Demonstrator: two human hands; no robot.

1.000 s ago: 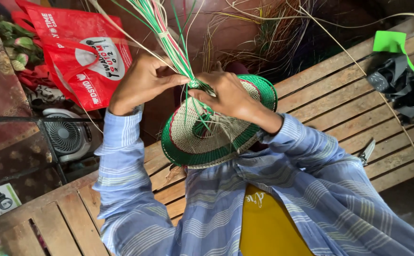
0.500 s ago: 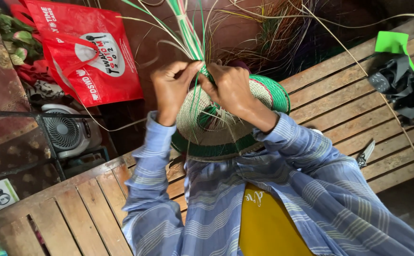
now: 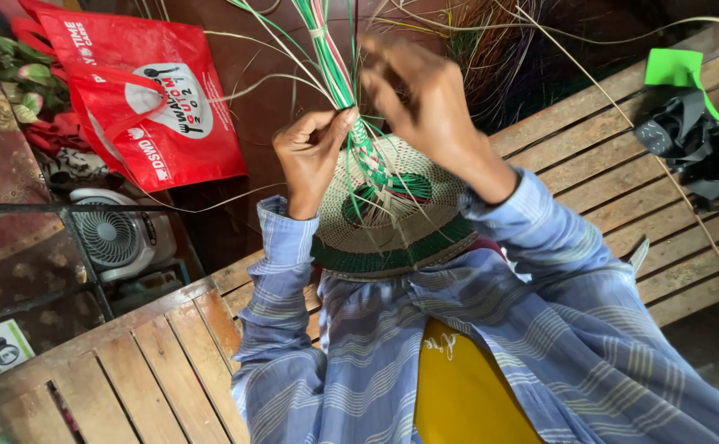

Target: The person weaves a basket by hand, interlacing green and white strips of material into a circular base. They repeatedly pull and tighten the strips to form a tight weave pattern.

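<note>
Left hand (image 3: 314, 156) fingers pinch the green strands (image 3: 336, 78); right hand (image 3: 425, 103) fingers blurred, grip unclear.

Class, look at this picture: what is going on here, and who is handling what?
A person in a blue striped shirt, seated on a slatted wooden bench, is weaving a round cream-and-green woven piece. The left hand pinches a bundle of green, white and pink strands just above it, while the right hand is raised above the piece among loose strands. A red shopping bag and a small white fan sit to the side.
</note>
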